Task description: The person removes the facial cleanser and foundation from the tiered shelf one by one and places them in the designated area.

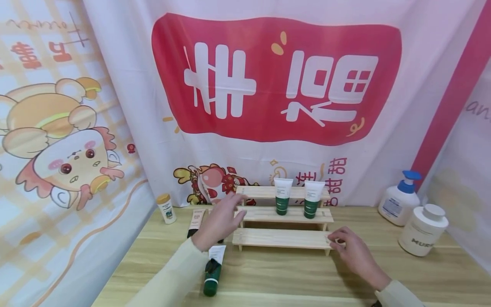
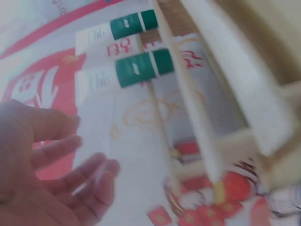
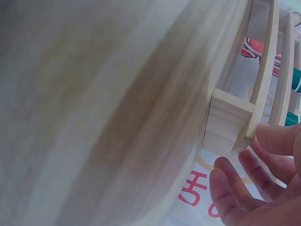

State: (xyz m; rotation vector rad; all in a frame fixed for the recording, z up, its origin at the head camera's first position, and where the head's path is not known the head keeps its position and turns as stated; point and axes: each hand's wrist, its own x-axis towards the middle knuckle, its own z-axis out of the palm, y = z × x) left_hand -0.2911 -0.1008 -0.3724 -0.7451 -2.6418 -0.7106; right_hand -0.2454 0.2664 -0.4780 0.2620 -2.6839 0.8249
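A three-tier wooden rack (image 1: pixel 281 238) stands on the table before the hanging cloth. Two white-and-green tubes, one on the left (image 1: pixel 283 196) and one on the right (image 1: pixel 313 198), stand cap-down on its middle tier. My left hand (image 1: pixel 220 219) is raised at the rack's left end, fingers spread and holding nothing; the left wrist view has this hand (image 2: pixel 56 169) apart from the tubes. At the other end, my right hand (image 1: pixel 354 251) pinches the corner of the lowest tier. Up close, the right thumb and forefinger (image 3: pixel 249 162) are at the board's end (image 3: pixel 247 136).
Another green-and-white tube (image 1: pixel 212 277) is on the table near the left forearm, a dark patch across it. Behind are a BB cream tube (image 1: pixel 196 219) and a yellow-capped bottle (image 1: pixel 166 211). At the right stand a blue-topped pump bottle (image 1: pixel 397 207) and a white bottle (image 1: pixel 422 232).
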